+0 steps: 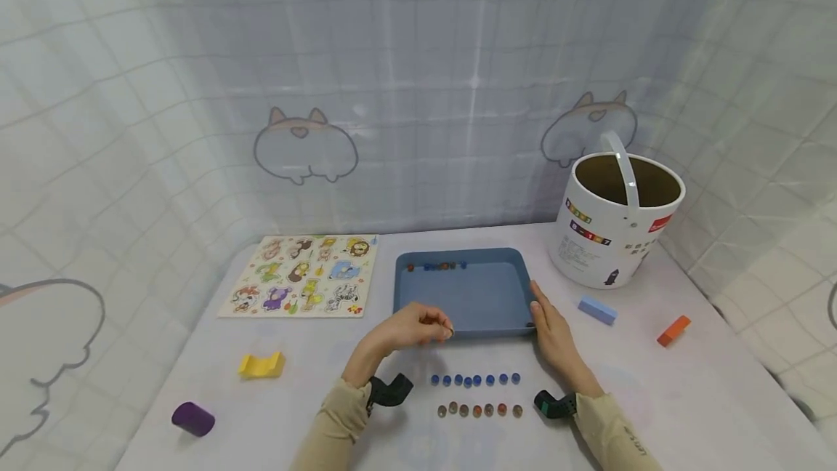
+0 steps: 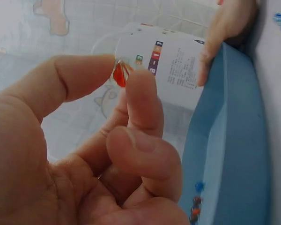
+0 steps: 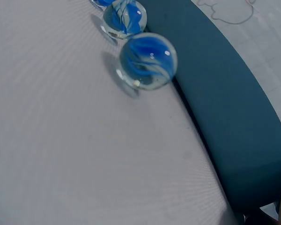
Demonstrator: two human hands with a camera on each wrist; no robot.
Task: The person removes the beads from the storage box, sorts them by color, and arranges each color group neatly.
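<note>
Narrow gap between board [image 1: 299,278] and tray [image 1: 484,300]

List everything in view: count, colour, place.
Tray: 1, blue, centre
Tray marbles: several, blue and reddish, far side
Blue marbles: 8, blue, row before tray
Brownish marbles: 7, brown-red, nearest row
Held marble: 1, reddish, by tray
Bucket: 1, white, right rear
Animal board: 1, cream, left rear
Blocks: 3, blue and orange right, yellow left
Cylinder: 1, purple, left
Backdrop: 1, pale, behind
Table: 1, white, beneath
Sleeves: 2, beige, forearms
Wrist cameras: 2, dark, wrists
Left hand: 1, holding marble
Right hand: 1, at tray edge
</note>
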